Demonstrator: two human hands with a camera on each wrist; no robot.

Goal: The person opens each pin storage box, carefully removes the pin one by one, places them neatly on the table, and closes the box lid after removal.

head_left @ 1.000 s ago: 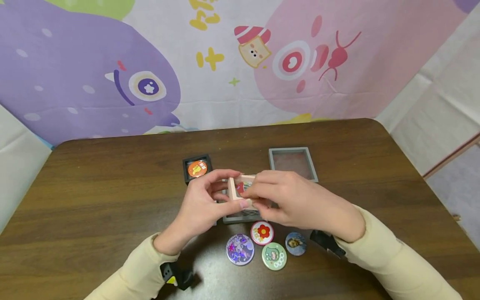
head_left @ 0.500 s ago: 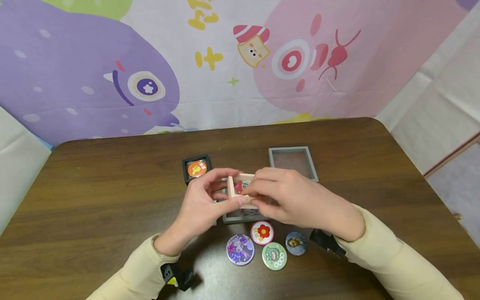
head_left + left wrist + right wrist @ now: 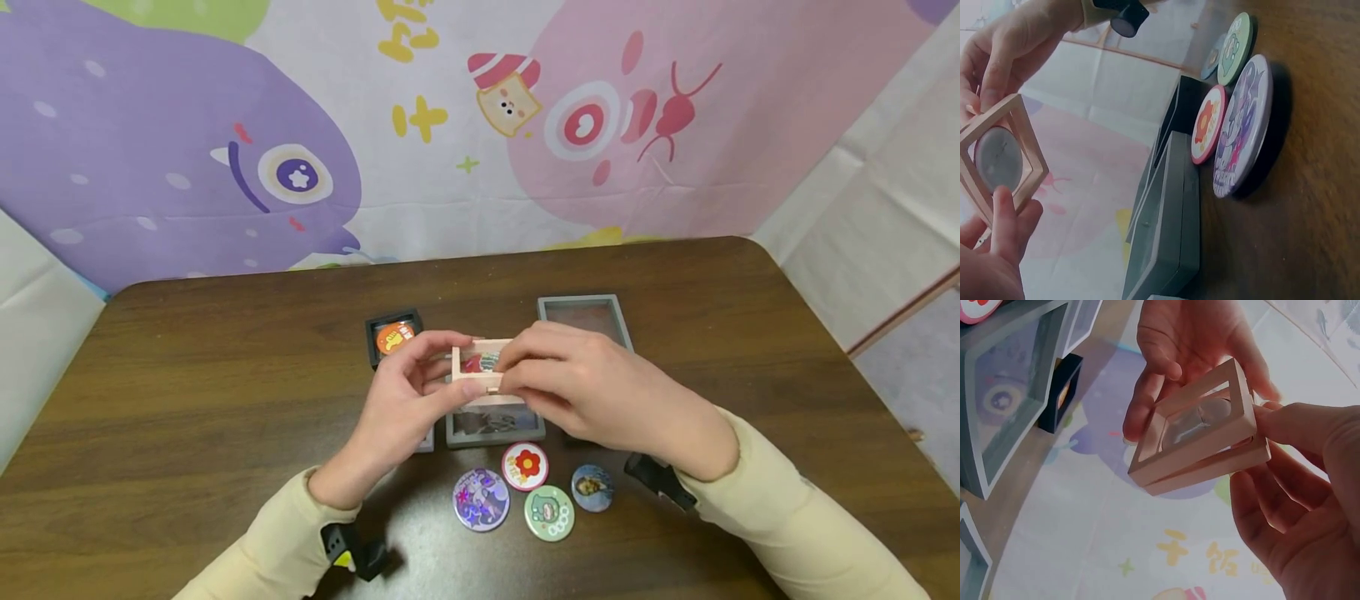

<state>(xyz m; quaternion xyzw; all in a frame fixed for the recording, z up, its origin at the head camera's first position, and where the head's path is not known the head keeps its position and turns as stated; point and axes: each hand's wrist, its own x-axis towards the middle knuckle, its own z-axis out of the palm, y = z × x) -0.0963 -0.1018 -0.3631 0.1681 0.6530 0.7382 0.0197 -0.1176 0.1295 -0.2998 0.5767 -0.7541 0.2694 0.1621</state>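
The left hand (image 3: pixel 397 396) and right hand (image 3: pixel 607 383) pinch opposite ends of a pale frame (image 3: pixel 474 378), fingers curled, above the desk (image 3: pixel 225 375) and a grey frame (image 3: pixel 495 440). A round badge (image 3: pixel 1000 159) sits inside. The pale frame's halves seem slightly parted at the right hand's end, though the dim wrist view leaves that uncertain. Nearer the person lie a purple badge (image 3: pixel 481 500), flower badge (image 3: pixel 526 466), green badge (image 3: pixel 549 513) and blue badge (image 3: pixel 592 488).
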